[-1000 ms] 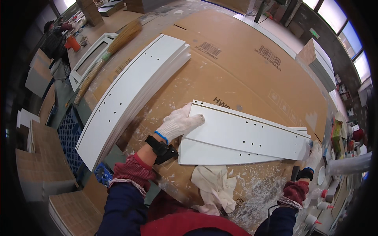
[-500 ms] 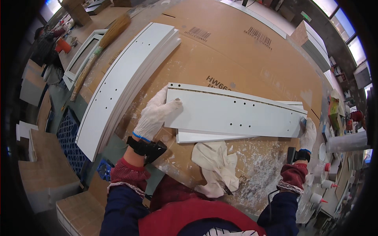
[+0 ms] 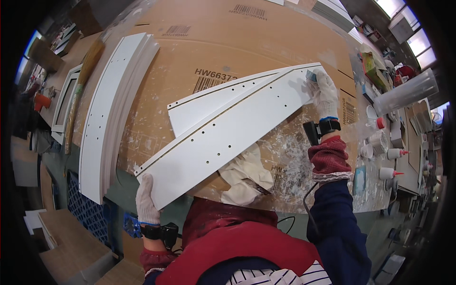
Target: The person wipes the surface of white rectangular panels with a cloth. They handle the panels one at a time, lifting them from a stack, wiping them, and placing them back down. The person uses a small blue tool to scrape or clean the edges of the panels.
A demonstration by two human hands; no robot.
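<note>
Top white panel (image 3: 232,135): long, thin, stiff board, likely light but awkward; edges chip, smooth face slippery, so grip both ends.

Left hand (image 3: 146,199), gloved, fingers clamped on near end at 7 o'clock.

Right hand (image 3: 324,92), gloved, fingers closed over far end at 2 o'clock.

Look: white face, dark groove, row of holes, lying over second white panel (image 3: 213,102) on cardboard sheet (image 3: 228,42).

Gloved left hand (image 3: 146,199) grips the near end of a long white panel (image 3: 228,137); gloved right hand (image 3: 324,92) holds its far end. A second panel (image 3: 209,102) lies beneath on the cardboard-covered table (image 3: 266,42). A crumpled cloth (image 3: 244,178) lies under the near edge.
</note>
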